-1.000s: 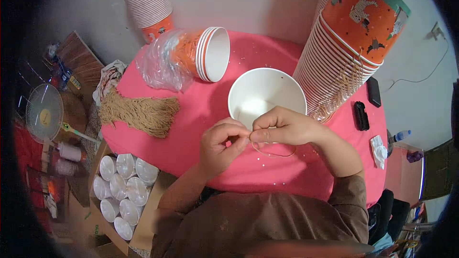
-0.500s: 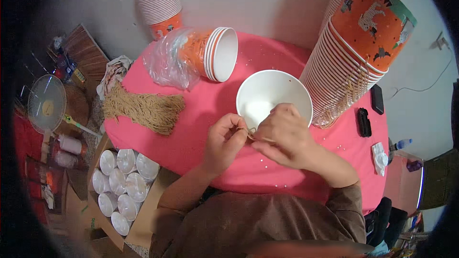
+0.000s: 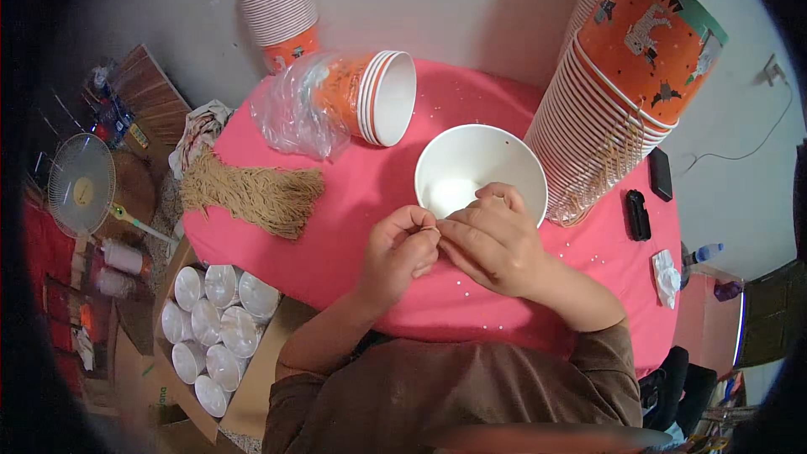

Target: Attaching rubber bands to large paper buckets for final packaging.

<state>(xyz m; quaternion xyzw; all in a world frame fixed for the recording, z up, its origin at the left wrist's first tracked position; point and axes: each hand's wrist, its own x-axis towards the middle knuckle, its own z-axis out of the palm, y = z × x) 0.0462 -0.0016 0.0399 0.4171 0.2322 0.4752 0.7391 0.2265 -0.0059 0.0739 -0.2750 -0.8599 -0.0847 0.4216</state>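
In front of the white inside of a paper bucket (image 3: 481, 164), my two hands meet at the fingertips. My left hand (image 3: 398, 248) is closed in a pinch on a thin tan cord (image 3: 429, 229), of which only a short bit shows. Against it, the fingers of my right hand (image 3: 492, 244) are pressed together and hide most of what they grip. The bucket's near rim lies just behind and partly under my right hand. Off to the left, a bundle of tan cords (image 3: 252, 195) lies spread on the pink tablecloth (image 3: 353, 202).
A tall stack of orange and white buckets (image 3: 588, 118) with hanging cords stands at right. Bagged buckets (image 3: 340, 101) lie behind left. A black case (image 3: 638, 215) and crumpled tissue (image 3: 666, 278) sit at the right edge. A carton (image 3: 267, 361) of plastic-wrapped cups stands lower left.
My right hand has turned and its fingers have closed in against my left fingertips. The cord, earlier showing between both hands, is now mostly covered. The bucket has stayed put.
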